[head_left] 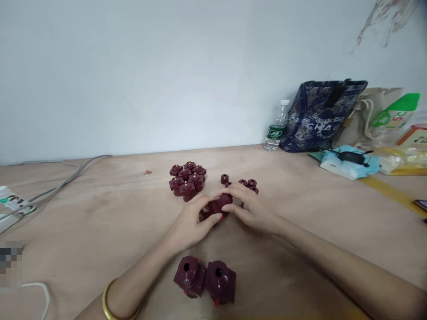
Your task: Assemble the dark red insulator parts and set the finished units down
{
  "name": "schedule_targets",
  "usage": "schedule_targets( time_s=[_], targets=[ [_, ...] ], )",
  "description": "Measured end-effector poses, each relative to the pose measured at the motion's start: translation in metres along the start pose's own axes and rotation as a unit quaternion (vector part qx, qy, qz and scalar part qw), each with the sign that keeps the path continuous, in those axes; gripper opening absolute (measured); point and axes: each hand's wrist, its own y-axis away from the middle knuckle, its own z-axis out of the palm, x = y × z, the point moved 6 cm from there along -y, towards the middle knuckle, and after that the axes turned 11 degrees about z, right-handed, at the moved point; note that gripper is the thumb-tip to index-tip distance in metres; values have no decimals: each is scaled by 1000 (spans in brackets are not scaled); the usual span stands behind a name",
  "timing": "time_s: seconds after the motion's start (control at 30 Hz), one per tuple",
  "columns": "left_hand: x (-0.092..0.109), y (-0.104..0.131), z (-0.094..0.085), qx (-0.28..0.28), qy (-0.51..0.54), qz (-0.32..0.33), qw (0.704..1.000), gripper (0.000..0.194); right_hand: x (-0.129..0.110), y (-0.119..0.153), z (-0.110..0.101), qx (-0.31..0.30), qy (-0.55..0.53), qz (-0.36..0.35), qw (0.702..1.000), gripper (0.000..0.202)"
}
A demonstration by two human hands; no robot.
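Observation:
A glossy maroon part [217, 205] with a rounded top is between my two hands, low over the table. My left hand [191, 222] grips it from the left, thumb along the near side. From the right, the thumb and fingers of my right hand [248, 206] close on its upper end. Small maroon rings [224, 178] with holes lie just beyond my right hand, some partly hidden by it. Past my left hand stands a cluster of maroon pieces [186, 178] with gold-coloured tips. Closer to me sit two maroon square-based pieces [220, 282] with round holes on top.
Against the wall are a water bottle [276, 126] and a dark patterned bag [323, 115]. A blue-white packet [348, 162] with a black object on it lies in front. Grey cables [71, 175] run along the left side of the tan tabletop [110, 226].

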Motion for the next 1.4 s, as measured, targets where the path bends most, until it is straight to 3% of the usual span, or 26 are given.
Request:
schedule_targets(
  time_s=[0.13, 0.27, 0.37, 0.47, 0.53, 0.6, 0.7, 0.77, 0.83, 0.93, 1.03, 1.1, 1.2, 1.27, 1.33, 1.4],
  targets=[
    [-3, -1, 7, -3, 32, -5, 999, 34, -5, 1, -3, -18, -14, -50, 998, 30],
    [7, -1, 4, 18, -77, 17, 997, 37, 5, -1, -6, -2, 18, 49, 999, 44],
    [11, -2, 4, 8, -135, 29, 990, 35, 0, -5, -11, 10, 50, 31, 998, 19],
    [3, 0, 0, 32, -142, 3, 989, 31, -11, -5, -34, 61, 15, -39, 997, 21],
    [-6, 1, -4, 61, -145, -18, 987, 29, -10, 0, -50, 100, 24, -21, 994, 23],
    [-12, 1, -6, 83, -155, -28, 984, 28, -5, 10, -49, 59, 85, 2, 995, 26],
    [-16, -3, -7, 78, -233, -46, 968, 23, 6, 29, -27, -45, 191, -19, 980, 16],
    [-14, -4, -10, 76, -317, -62, 943, 27, 19, 35, -18, -33, 242, -28, 969, 17],
    [-9, -6, -9, 53, -384, -47, 921, 33, 35, 34, -14, 9, 278, -15, 960, 23],
    [-7, -9, 5, -62, -432, 8, 900, 37, 46, 29, -18, 63, 307, 1, 950, 33],
    [-18, -10, 9, -111, -450, -24, 886, 41, 25, 31, -28, 98, 268, 5, 958, 43],
    [-26, -9, 6, -99, -443, -59, 889, 45, -4, 38, -30, 72, 191, -1, 979, 48],
    [-28, -7, 0, -81, -391, -70, 914, 50, -51, 51, -11, -94, 81, -10, 992, 60],
    [-23, -4, -7, -47, -332, -69, 939, 49, -71, 58, 3, -164, 57, -26, 984, 48],
    [-17, -1, -13, -13, -230, -77, 970, 43, -72, 57, 12, -179, 26, -2, 984, 30],
    [-11, 1, -12, -14, -75, -79, 994, 42, -56, 48, 12, -128, -34, 67, 989, 16]
  ],
)
